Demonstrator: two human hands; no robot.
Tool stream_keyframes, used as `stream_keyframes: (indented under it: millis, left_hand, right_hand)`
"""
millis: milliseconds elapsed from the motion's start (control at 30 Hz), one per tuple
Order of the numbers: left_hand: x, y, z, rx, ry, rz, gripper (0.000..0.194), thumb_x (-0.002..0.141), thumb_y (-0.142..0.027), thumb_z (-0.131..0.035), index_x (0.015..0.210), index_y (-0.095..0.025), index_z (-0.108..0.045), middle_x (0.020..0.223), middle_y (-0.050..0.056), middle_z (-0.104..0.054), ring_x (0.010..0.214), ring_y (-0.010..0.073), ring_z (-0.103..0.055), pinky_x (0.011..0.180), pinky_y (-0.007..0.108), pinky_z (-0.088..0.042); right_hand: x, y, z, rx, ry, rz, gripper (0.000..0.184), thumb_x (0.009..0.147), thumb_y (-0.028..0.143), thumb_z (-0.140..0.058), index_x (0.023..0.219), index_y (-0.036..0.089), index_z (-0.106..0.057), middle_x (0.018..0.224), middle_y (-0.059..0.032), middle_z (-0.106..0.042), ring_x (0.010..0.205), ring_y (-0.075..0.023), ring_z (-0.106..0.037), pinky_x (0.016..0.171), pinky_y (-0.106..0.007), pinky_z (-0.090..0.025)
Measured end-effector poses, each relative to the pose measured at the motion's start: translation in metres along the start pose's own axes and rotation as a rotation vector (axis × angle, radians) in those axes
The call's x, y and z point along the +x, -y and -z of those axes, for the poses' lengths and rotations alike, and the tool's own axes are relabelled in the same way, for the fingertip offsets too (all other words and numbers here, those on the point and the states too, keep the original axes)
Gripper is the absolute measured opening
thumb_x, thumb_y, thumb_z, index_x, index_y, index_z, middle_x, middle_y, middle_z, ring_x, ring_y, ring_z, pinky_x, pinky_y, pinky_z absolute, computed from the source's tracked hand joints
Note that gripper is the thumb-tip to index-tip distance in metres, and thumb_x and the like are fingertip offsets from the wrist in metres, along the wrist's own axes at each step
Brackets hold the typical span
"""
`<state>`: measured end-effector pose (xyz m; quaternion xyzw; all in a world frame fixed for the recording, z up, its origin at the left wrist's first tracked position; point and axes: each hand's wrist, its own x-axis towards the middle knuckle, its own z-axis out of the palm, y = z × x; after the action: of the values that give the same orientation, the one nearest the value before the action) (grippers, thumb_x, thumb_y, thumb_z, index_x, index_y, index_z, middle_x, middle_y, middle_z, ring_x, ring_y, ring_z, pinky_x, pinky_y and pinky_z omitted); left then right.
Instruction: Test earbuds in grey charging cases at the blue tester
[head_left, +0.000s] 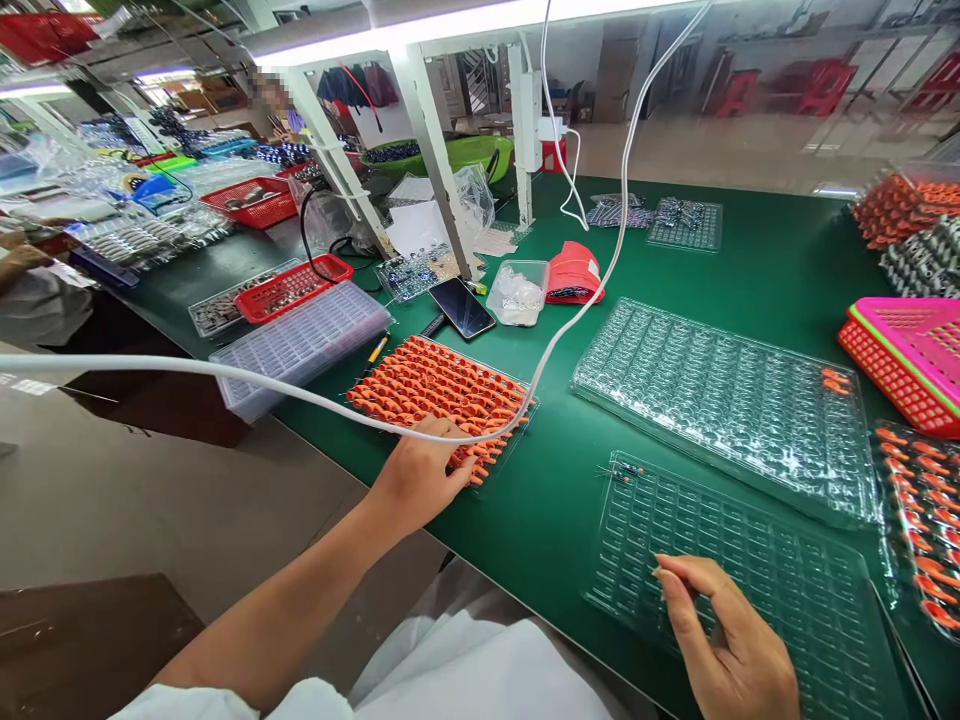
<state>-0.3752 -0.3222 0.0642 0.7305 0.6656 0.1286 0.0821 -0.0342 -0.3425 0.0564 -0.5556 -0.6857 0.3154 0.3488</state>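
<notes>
My left hand (424, 475) is at the near edge of a tray packed with rows of small curved orange plastic pieces (431, 385). Its thumb and curled fingers close around an orange piece there, and the fingertips are partly hidden. A pinch of thumb and forefinger closes my right hand (731, 635) above a clear plastic tray (750, 530) with many small slots. Whatever those fingertips hold is too small to make out. In that tray's far left corner lie a few small parts (626, 470) with thin wire-like ends and orange bits.
Behind the slotted tray lies a larger clear tray stack (720, 400) with a few orange pieces. Coloured baskets (904, 360) stand right. A white cable (577, 325) hangs across my view. A phone (461, 307) and clear box (517, 293) sit farther back. A co-worker's hand (22, 255) shows left.
</notes>
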Motion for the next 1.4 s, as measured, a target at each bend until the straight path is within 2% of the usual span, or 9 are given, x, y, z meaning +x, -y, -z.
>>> stream_keyframes:
  millis: [200,433,667,833,967,1067,1167,1300,1400]
  left_hand:
    - [0.000,0.004,-0.004,0.049,-0.016,-0.025,0.004,0.087,-0.016,-0.058,0.087,-0.016,-0.062,0.086,0.007,-0.063,0.086,0.0247,-0.059,0.081,0.040,-0.050]
    - [0.003,0.002,0.002,0.006,0.048,-0.012,0.008,0.087,-0.018,-0.061,0.093,-0.018,-0.065,0.088,0.007,-0.065,0.086,0.0245,-0.061,0.079,0.039,-0.051]
    - [0.005,0.013,0.003,-0.027,0.083,-0.001,0.014,0.085,-0.023,-0.066,0.099,-0.018,-0.066,0.097,0.007,-0.068,0.095,0.0262,-0.062,0.085,0.040,-0.050]
    - [0.017,0.014,0.016,-0.094,0.151,0.035,0.015,0.086,-0.030,-0.066,0.098,-0.020,-0.065,0.094,0.005,-0.068,0.094,0.0244,-0.062,0.085,0.038,-0.049]
    - [0.036,0.005,0.027,-0.148,0.128,-0.030,0.024,0.086,-0.041,-0.065,0.101,-0.021,-0.065,0.098,0.005,-0.069,0.093,0.0242,-0.065,0.083,0.036,-0.052]
    - [0.060,-0.010,0.025,-0.147,0.093,-0.182,0.024,0.090,-0.040,-0.059,0.104,-0.022,-0.065,0.104,0.006,-0.070,0.100,0.0265,-0.065,0.090,0.038,-0.050]
    - [0.093,-0.039,0.009,-0.187,0.144,-0.390,0.020,0.091,-0.034,-0.057,0.107,-0.025,-0.065,0.106,0.006,-0.069,0.101,0.0259,-0.064,0.090,0.038,-0.050]
    - [0.150,-0.105,-0.028,-0.270,0.218,-0.633,0.018,0.087,-0.020,-0.059,0.102,-0.023,-0.068,0.101,0.006,-0.070,0.093,0.0236,-0.064,0.085,0.036,-0.050]
    - [0.198,-0.168,-0.067,-0.299,0.315,-0.661,0.018,0.085,-0.017,-0.060,0.101,-0.021,-0.069,0.103,0.006,-0.070,0.097,0.0238,-0.063,0.088,0.038,-0.049]
  right_hand:
    - [0.000,-0.006,0.000,-0.005,0.011,0.055,0.013,0.094,0.030,-0.058,0.099,0.023,-0.068,0.094,-0.0017,-0.068,0.079,-0.0171,-0.068,0.074,-0.026,-0.056]
    - [-0.001,-0.001,0.000,0.009,0.007,0.003,0.015,0.095,0.032,-0.056,0.098,0.023,-0.067,0.092,-0.0048,-0.068,0.080,-0.0207,-0.068,0.075,-0.031,-0.057]
    - [-0.002,-0.010,0.001,-0.002,0.019,0.115,0.012,0.094,0.025,-0.058,0.102,0.023,-0.066,0.093,-0.0036,-0.068,0.079,-0.0191,-0.067,0.073,-0.029,-0.058]
    - [-0.001,-0.008,0.001,0.037,0.028,0.144,0.011,0.095,0.021,-0.057,0.103,0.021,-0.064,0.092,-0.0039,-0.066,0.079,-0.0173,-0.066,0.074,-0.028,-0.056]
    - [0.000,-0.009,-0.001,0.075,0.010,0.167,0.013,0.094,0.016,-0.056,0.104,0.020,-0.063,0.092,-0.0048,-0.065,0.082,-0.0170,-0.064,0.072,-0.027,-0.053]
    - [-0.001,-0.005,0.003,0.101,0.014,0.166,0.016,0.094,0.013,-0.054,0.106,0.020,-0.062,0.092,-0.0048,-0.065,0.083,-0.0168,-0.063,0.072,-0.028,-0.052]
    - [-0.003,0.001,0.016,0.108,0.061,0.192,0.019,0.095,0.012,-0.053,0.110,0.021,-0.061,0.089,-0.0039,-0.065,0.080,-0.0167,-0.062,0.071,-0.030,-0.051]
    - [-0.009,-0.001,0.036,0.031,0.076,0.254,0.020,0.095,0.014,-0.054,0.111,0.022,-0.062,0.083,-0.0021,-0.066,0.071,-0.0158,-0.060,0.068,-0.030,-0.048]
    - [-0.015,-0.013,0.038,-0.023,-0.019,0.231,0.015,0.096,0.017,-0.052,0.106,0.022,-0.062,0.079,-0.0008,-0.066,0.068,-0.0152,-0.060,0.064,-0.027,-0.046]
